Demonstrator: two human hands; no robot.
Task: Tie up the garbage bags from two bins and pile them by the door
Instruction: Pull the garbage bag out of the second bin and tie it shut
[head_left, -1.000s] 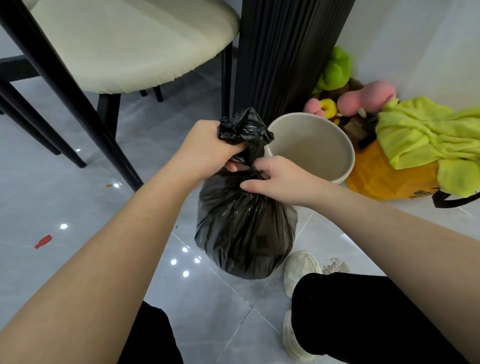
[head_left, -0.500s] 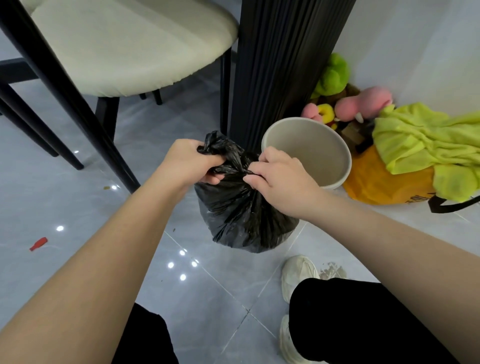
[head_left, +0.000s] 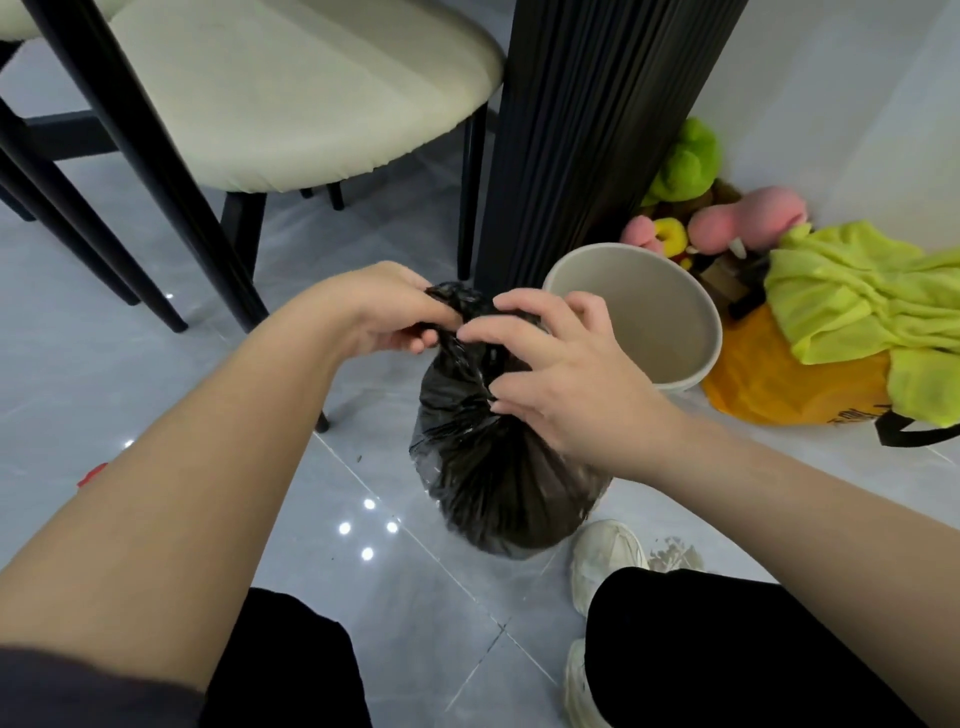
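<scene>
A full black garbage bag (head_left: 498, 483) stands on the grey tile floor in front of my knees. Its mouth is bunched into a twisted neck at the top. My left hand (head_left: 384, 312) pinches the bunched plastic from the left. My right hand (head_left: 550, 364) sits on the neck from the right, fingers curled onto the plastic with the thumb lower down the bag's side. Just behind the bag to the right stands a beige round bin (head_left: 706, 322) with nothing visible inside it.
A cream-seated chair (head_left: 311, 93) with black legs stands behind left, a black ribbed column (head_left: 582, 130) behind the bag. Plush toys (head_left: 727, 218), a lime cloth (head_left: 857, 291) and an orange bag (head_left: 789, 384) lie against the right wall. My white shoes (head_left: 608, 556) are below the bag.
The bag was held up by its neck, then lowered; it now rests on the floor. Both hands have shifted onto the top of the neck, and the right hand's fingers have spread.
</scene>
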